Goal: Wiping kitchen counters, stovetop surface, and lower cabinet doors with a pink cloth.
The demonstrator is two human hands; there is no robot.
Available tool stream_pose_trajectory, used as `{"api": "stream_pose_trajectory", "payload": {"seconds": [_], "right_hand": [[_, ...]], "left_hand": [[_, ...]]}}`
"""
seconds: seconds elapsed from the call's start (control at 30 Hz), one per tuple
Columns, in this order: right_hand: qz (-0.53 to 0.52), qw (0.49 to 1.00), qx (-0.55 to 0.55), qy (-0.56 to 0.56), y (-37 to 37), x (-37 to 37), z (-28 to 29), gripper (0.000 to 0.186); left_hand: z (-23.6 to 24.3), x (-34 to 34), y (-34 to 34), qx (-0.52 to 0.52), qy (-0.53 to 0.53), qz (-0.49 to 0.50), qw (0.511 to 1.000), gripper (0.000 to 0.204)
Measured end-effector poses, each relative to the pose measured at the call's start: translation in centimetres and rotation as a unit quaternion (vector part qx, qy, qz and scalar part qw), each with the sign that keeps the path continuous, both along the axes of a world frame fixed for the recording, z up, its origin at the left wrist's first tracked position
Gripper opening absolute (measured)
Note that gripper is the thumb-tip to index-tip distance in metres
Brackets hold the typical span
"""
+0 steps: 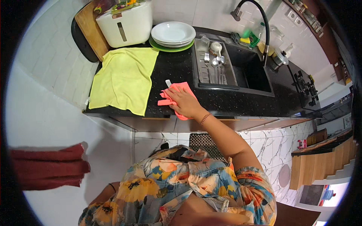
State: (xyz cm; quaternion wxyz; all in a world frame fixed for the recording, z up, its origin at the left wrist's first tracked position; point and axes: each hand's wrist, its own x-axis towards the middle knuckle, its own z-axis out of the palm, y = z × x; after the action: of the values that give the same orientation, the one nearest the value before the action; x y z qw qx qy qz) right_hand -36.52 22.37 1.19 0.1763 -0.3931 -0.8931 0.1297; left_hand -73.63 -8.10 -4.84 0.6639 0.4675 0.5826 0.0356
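Note:
My right hand (179, 100) lies flat on a crumpled pink cloth (184, 112) on the black countertop (237, 105), its fingers stretched over the cloth. A yellow cloth (120, 81) is spread out to its left. To its upper right, a steel drainer tray (205, 75) with forks, spoons and a ladle sits over one side of the dark sink (249, 71). Only part of my left arm shows at the lower edge; its hand is hidden.
Stacked white plates (173, 32) on a green plate stand behind, beside a white container (124, 30) and cutting boards (90, 30). A tap (264, 26) arches over the sink. A hob (305, 84) is at the right, a maroon towel (49, 165) at lower left.

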Motion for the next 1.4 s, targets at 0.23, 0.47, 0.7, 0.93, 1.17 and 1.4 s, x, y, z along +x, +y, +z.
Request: {"api": "stream_pose_trajectory", "payload": {"seconds": [0.23, 0.47, 0.7, 0.93, 1.17, 1.4], "right_hand": [[-0.049, 0.998, 0.009, 0.023, 8.0, -2.5, -0.5, 0.057], [-0.22, 0.973, 0.061, 0.014, 15.7, -1.9, -1.5, 0.056], [-0.139, 0.987, 0.08, -0.003, 10.4, -4.6, -1.8, 0.056], [-0.184, 0.981, 0.065, 0.02, 15.7, -2.8, -1.7, 0.056], [0.011, 0.994, 0.044, 0.1, 3.1, -1.2, 0.6, 0.057], [-0.066, 0.995, -0.022, 0.069, -4.3, 12.8, 1.7, 0.054]], "left_hand": [[2.7, -1.8, 5.5, 0.043, -0.041, 0.024, 0.998, 0.037], [5.8, -1.0, 12.8, 0.097, -0.092, 0.008, 0.991, 0.035], [9.4, -0.2, 19.0, 0.118, -0.144, -0.024, 0.982, 0.034], [13.2, 9.7, 27.2, 0.458, -0.066, -0.028, 0.886, 0.038], [9.2, 14.6, 28.3, 0.604, -0.015, -0.016, 0.797, 0.056], [8.4, 21.1, 27.6, 0.559, 0.034, -0.045, 0.827, 0.056]]}}
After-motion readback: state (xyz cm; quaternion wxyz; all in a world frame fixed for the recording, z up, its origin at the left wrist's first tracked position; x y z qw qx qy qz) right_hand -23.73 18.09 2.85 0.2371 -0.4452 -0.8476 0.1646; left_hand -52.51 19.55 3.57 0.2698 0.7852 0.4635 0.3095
